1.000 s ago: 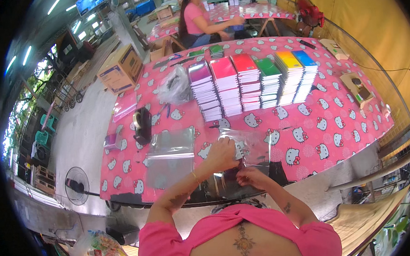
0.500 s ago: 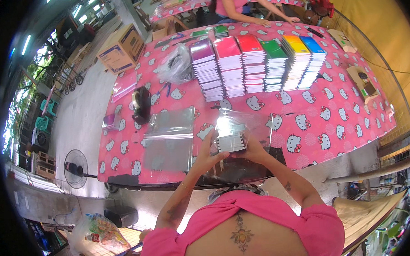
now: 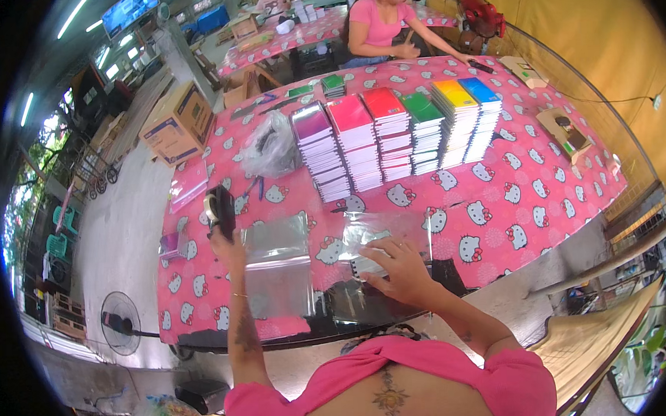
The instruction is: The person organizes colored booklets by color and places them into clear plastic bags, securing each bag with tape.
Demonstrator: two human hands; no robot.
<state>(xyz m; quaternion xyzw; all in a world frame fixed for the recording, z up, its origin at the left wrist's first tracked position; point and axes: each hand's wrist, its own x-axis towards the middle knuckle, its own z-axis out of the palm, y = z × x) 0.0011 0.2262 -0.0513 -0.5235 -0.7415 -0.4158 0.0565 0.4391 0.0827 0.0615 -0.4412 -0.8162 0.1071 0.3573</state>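
Over a small stack of spiral notebooks (image 3: 360,267) inside a clear plastic bag (image 3: 349,226), my right hand (image 3: 401,270) lies with its fingers spread, pressing on the top. Its palm covers most of the stack. My left hand (image 3: 227,244) reaches out to a black tape dispenser (image 3: 221,207) with a roll of tape on it. Its fingers close at the dispenser's near end; the fingertips are partly hidden. Between my two arms, flat clear plastic bags (image 3: 275,248) lie on the pink patterned tablecloth (image 3: 202,277).
Tall stacks of notebooks in purple (image 3: 311,123), red, green, yellow and blue stand across the middle. A crumpled plastic bag (image 3: 269,145) lies beside them. At the far side a person in pink (image 3: 381,27) reaches to a dark object (image 3: 481,67). A cardboard box (image 3: 178,125) stands behind the left edge.
Both hands held the bagged notebooks upright before. Now they rest on the table under my right hand, and my left hand has moved left to the tape dispenser. The view has tilted up.
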